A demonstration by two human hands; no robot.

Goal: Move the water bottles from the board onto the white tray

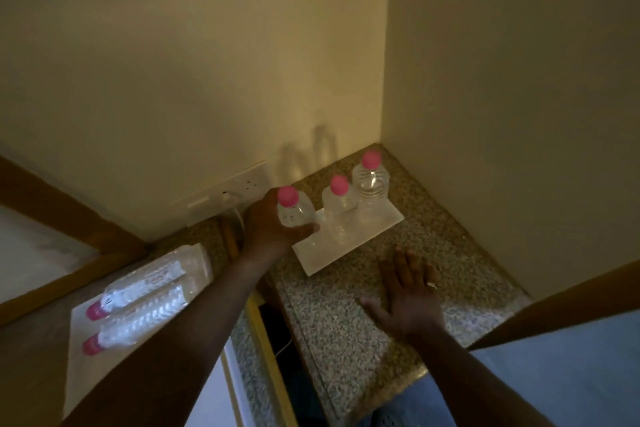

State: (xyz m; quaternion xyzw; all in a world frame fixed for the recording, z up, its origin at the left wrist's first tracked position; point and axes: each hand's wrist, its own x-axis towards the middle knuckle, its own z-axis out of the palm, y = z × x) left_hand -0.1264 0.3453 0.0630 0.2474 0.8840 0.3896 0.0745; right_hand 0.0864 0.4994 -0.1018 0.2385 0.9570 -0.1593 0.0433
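My left hand (268,224) grips a clear water bottle (294,210) with a pink cap, upright, at the left end of the white tray (320,258). Two more pink-capped bottles stand upright on the tray: one in the middle (338,206) and one at the far end (371,182). Two bottles (138,291) (138,321) lie on their sides on a pale board (78,371) at the lower left, caps toward me. My right hand (410,298) rests flat, fingers spread, on the speckled granite counter, holding nothing.
The granite counter (346,322) sits in a corner between two cream walls. A white socket plate (225,196) with a cable is on the wall behind my left hand. A dark gap (277,340) with a yellow edge runs between the board's surface and the counter.
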